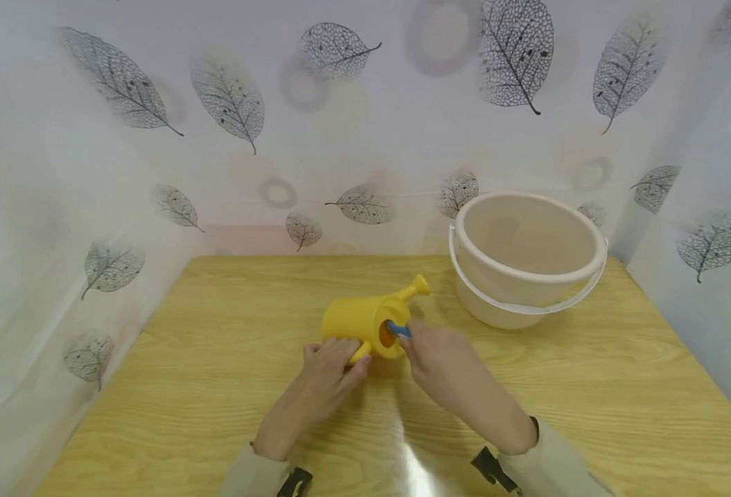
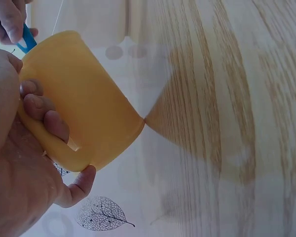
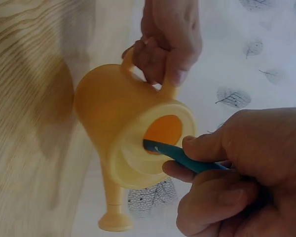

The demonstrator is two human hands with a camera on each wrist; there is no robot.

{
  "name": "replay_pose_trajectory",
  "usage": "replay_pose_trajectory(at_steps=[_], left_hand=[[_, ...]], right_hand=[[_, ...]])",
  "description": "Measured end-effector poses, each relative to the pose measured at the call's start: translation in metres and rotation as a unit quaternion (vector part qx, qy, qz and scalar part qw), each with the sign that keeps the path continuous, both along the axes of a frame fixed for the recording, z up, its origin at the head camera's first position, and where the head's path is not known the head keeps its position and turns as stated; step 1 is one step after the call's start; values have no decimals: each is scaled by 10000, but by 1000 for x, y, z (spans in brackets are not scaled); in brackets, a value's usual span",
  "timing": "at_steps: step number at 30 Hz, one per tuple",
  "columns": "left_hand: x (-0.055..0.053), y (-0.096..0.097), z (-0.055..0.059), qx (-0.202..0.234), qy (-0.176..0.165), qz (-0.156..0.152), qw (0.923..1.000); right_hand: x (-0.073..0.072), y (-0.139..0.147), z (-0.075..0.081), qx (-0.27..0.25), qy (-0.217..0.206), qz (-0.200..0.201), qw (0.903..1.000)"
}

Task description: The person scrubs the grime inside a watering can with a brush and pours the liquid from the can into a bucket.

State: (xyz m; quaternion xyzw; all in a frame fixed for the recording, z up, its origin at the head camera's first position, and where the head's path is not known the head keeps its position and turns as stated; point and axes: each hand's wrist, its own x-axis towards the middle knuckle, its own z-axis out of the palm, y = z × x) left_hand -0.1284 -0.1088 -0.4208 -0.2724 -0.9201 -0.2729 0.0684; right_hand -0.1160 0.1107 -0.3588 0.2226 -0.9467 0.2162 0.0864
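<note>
A yellow watering can [image 1: 349, 316] lies tipped on its side over the table, its open top turned to the right and its spout pointing right and away. My left hand [image 1: 330, 369] grips its handle [image 2: 64, 157], with the fingers wrapped through the loop. In my right hand [image 1: 442, 359] is a slim blue stick-like tool [image 3: 182, 157], pinched between thumb and fingers. The tool's far end reaches the can's round opening [image 3: 164, 129], whose inside looks orange. Its other end is hidden in my right palm, and I cannot tell what kind of tool it is.
A cream bucket [image 1: 502, 314] with a white carrying handle [image 1: 520, 308] stands at the back right of the wooden table [image 1: 228, 359]. Behind and beside the table hangs a pale curtain [image 1: 228, 186] with a leaf print.
</note>
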Motion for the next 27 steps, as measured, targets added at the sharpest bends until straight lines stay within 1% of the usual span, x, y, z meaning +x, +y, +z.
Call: replay_pose_trajectory(at_steps=[3,8,13,16,20,21,23,27], left_hand=[[0,0,0,17,-57,-3,10000],[0,0,1,113,-186,71,9997],[-1,-1,1,225,-311,132,9992],[-1,-2,1,243,-367,128,9989],[-2,-2,1,243,-385,209,9987],[-2,-2,1,234,-371,214,9988],[-2,-1,0,203,-336,218,9990],[-2,-1,0,157,-297,195,9992]], right_hand=[[-3,-4,-7,320,425,-96,9985],[-6,-8,-13,656,555,-341,9957],[-5,-8,-11,615,507,-416,9959],[-2,-6,-9,583,653,-409,9953],[0,-4,-7,636,882,-408,9932],[1,-3,-7,640,875,-410,9933],[1,-1,-6,550,667,-405,9954],[-1,4,-4,82,-51,-335,9994]])
